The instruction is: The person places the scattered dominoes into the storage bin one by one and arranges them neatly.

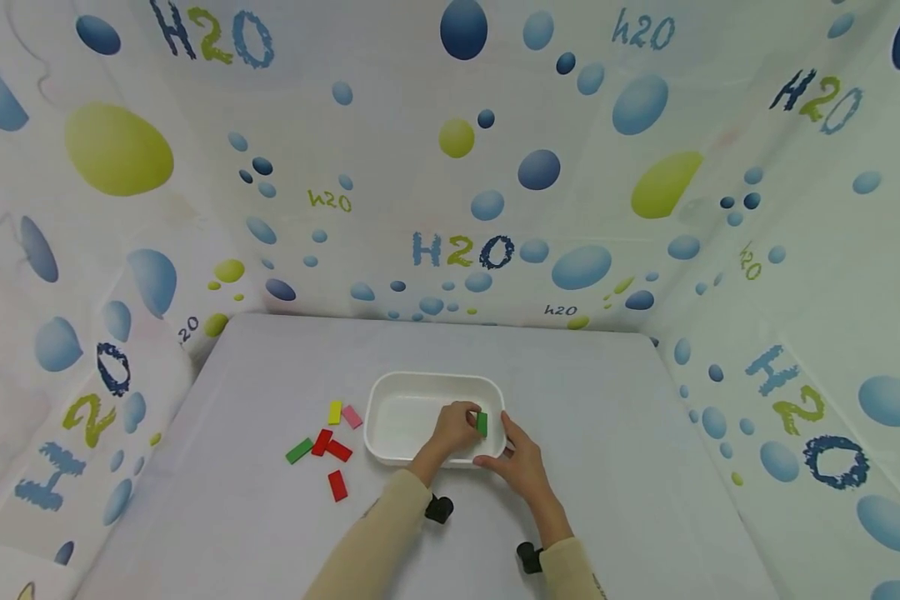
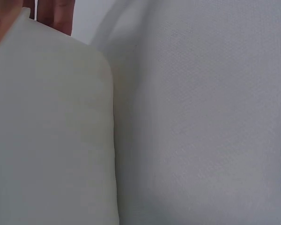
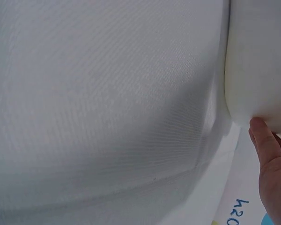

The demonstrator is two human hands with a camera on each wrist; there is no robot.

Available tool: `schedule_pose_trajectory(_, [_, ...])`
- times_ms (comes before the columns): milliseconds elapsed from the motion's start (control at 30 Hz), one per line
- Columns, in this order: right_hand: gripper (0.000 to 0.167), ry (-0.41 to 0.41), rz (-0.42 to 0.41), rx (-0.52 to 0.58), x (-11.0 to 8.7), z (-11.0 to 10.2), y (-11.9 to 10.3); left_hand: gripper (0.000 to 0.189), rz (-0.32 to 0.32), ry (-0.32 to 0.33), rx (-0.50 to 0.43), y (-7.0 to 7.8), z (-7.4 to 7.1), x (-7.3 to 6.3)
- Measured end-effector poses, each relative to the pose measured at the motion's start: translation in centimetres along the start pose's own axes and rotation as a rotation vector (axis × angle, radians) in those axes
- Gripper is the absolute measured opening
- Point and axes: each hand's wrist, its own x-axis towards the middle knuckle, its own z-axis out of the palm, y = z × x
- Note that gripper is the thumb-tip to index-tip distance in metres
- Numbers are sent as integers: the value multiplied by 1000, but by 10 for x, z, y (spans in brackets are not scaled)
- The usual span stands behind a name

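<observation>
A white rectangular tray (image 1: 397,458) stands on the table. Over its right part, my left hand (image 1: 454,428) pinches a small green block (image 1: 482,424) that stands upright; whether the block touches the tray floor I cannot tell. My right hand (image 1: 523,463) grips the near right corner of the tray, thumb at the front wall and fingers along the right side. In the right wrist view, the right hand (image 3: 274,176) touches the tray's outer wall (image 3: 260,65). The tray's wall (image 2: 56,126) fills the left of the left wrist view, with fingers partly showing at its top.
Left of the tray lie loose blocks: yellow (image 1: 335,412), pink (image 1: 352,417), another green (image 1: 299,451), and three red, one (image 1: 337,486) nearer me. The table (image 1: 592,400) has a white cover. A patterned curtain (image 1: 390,167) surrounds it at the back and sides.
</observation>
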Motion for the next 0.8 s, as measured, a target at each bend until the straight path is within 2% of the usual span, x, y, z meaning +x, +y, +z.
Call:
schedule_pose_trajectory(133, [98, -7, 1, 10, -1, 0, 0, 45, 7, -16, 5, 2, 1, -3])
schedule_pose_trajectory(433, [97, -7, -18, 15, -3, 2, 3, 45, -28, -57, 44, 1, 5, -6])
schedule_pose_trajectory(567, [97, -8, -17, 19, -3, 2, 3, 53, -21, -70, 65, -1, 8, -5])
schedule_pose_trajectory(700, [97, -9, -3, 11, -1, 2, 3, 62, 24, -58, 80, 0, 5, -5])
schedule_pose_trajectory(800, [97, -6, 4, 3, 1, 1, 3, 61, 83, -13, 90, 4, -3, -4])
